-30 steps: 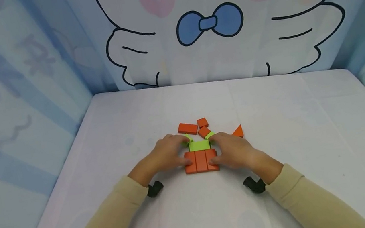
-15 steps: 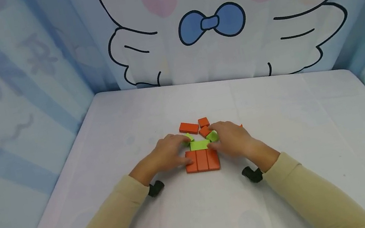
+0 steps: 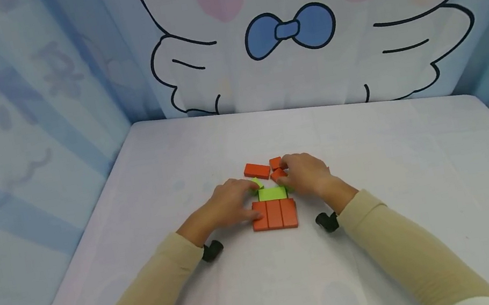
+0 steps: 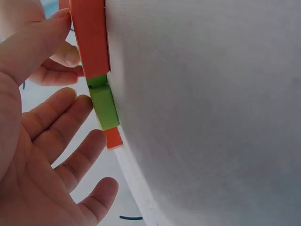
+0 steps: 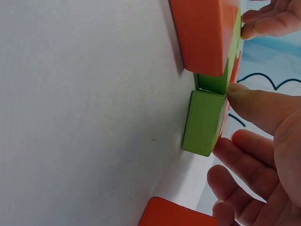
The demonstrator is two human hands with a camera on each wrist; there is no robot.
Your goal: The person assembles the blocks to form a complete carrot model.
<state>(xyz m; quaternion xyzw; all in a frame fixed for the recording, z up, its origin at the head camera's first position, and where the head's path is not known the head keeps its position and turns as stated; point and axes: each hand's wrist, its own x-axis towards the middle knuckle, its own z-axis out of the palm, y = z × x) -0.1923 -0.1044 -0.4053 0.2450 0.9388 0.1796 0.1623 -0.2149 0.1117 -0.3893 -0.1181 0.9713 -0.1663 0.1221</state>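
Note:
Three upright orange blocks (image 3: 274, 215) lie side by side, with a green rectangular block (image 3: 272, 194) against their far edge. A green piece (image 3: 257, 183) angles off its left end; another green block (image 5: 203, 122) sits at its right. My left hand (image 3: 228, 201) has its thumb on the left orange block and loosely extended fingers beside the left green piece. My right hand (image 3: 307, 174) reaches over the right green block, thumb tip at its corner in the right wrist view. Its fingers are spread around a small orange block (image 3: 278, 174), partly hiding it.
Behind the green pieces lie a long orange block (image 3: 257, 171) and a small orange block (image 3: 275, 163). An orange piece (image 5: 174, 215) lies to the right, mostly hidden in the head view. The white table (image 3: 400, 174) meets a printed curtain (image 3: 304, 71) at the back.
My right hand has slid away from me, off the right orange block and over the green piece to the small orange blocks. My left hand stays in place.

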